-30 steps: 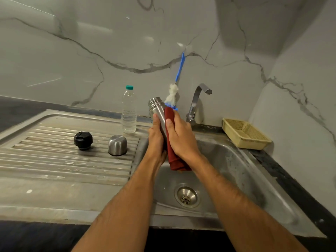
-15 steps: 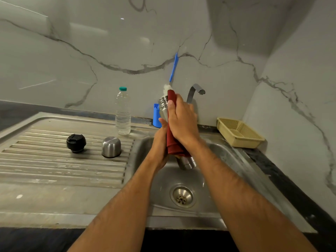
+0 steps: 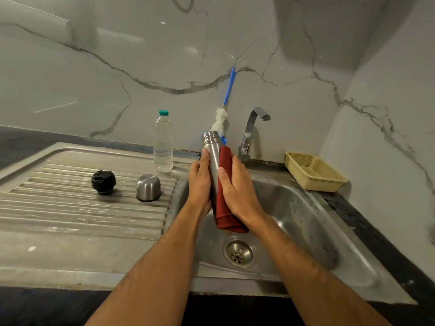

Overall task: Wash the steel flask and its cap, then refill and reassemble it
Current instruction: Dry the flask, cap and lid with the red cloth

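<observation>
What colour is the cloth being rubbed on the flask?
Dark red, plain; the head view shows the cloth against the flask.

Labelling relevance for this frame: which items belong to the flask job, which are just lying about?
Job: steel flask, red cloth, left hand, right hand, black stopper, steel cap, water bottle, tap, bottle brush.
Lying about: yellow basket.

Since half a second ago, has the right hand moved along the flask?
Yes. The right hand with the red cloth slid down from the flask's mouth towards its base, baring the threaded neck.
</observation>
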